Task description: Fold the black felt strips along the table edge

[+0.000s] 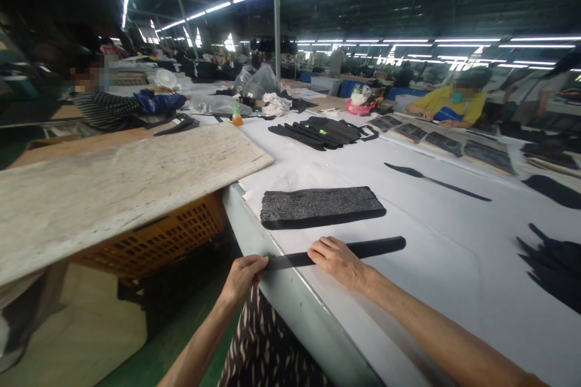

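Observation:
A narrow black fabric strip (374, 247) lies across the edge of the white-covered table (436, 290). My left hand (246, 270) pinches its left end between thumb and fingers, just past the table edge. Bent over the middle of the strip, my right hand (338, 260) presses on it with its fingers together; whether they grip it is hard to see. Behind the strip lies a wider grey knitted piece (322, 205) with black borders, touched by neither hand.
Black pieces are piled (324, 132) farther back, near an orange bottle (236, 115). A long thin black piece (436, 180) and dark strips (556, 263) lie to the right. A pale board (122, 184) stands left, above an orange crate (158, 242). Two people work farther away.

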`<state>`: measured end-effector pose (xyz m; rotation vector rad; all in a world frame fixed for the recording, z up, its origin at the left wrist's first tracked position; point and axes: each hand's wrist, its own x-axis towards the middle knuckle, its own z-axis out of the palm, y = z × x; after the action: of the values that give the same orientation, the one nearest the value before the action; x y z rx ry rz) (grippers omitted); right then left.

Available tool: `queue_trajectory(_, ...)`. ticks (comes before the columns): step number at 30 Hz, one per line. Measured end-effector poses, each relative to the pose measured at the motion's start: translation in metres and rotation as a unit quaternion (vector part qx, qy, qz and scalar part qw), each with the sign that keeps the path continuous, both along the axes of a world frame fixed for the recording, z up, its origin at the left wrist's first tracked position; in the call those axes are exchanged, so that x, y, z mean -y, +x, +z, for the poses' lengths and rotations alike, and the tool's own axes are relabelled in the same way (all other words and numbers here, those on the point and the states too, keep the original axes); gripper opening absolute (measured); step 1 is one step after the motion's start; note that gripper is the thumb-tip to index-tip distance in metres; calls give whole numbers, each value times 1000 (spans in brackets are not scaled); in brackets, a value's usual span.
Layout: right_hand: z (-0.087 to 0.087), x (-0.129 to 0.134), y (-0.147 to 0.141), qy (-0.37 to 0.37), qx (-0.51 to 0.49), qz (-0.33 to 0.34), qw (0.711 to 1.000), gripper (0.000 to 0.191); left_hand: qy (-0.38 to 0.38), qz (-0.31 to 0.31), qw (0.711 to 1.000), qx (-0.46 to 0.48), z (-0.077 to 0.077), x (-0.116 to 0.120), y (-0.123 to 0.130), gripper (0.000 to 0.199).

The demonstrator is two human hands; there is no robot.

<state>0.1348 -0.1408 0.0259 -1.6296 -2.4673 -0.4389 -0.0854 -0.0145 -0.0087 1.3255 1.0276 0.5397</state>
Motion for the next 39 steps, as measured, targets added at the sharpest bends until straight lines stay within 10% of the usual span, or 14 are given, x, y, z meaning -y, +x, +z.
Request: queue_trajectory(39,-1,26,8,51,11,14,999,25,-27,84,984,-155,-114,-31,-115,59)
